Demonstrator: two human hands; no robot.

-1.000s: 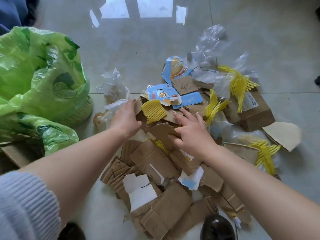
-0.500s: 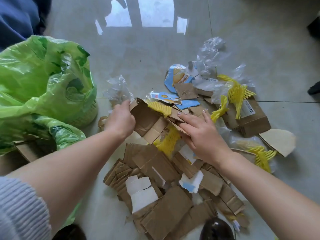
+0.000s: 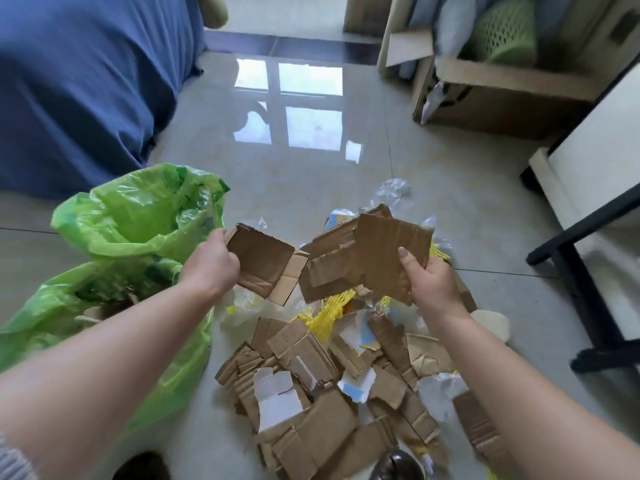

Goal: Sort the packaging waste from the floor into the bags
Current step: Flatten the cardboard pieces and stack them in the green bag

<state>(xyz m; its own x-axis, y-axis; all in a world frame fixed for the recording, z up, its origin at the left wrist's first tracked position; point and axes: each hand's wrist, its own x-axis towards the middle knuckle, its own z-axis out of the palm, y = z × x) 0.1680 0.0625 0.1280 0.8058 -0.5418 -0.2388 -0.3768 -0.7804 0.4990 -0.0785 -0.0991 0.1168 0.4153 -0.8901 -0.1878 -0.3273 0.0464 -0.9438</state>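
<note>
My left hand grips one end of a torn brown cardboard piece, lifted above the floor. My right hand holds a stack of brown cardboard sheets, thumb on the front. Both bundles hang over the waste pile of cardboard scraps. Yellow foam netting dangles under the lifted sheets. Just left of my left hand, a green plastic bag gapes open, with cardboard showing inside lower down.
A blue cloth-covered shape stands at the back left. An open cardboard box sits at the back right. A white panel on a black frame stands at right. Clear plastic film lies beyond the pile.
Both hands have lifted cardboard pieces up off the pile. The view has tilted upward, showing more of the room.
</note>
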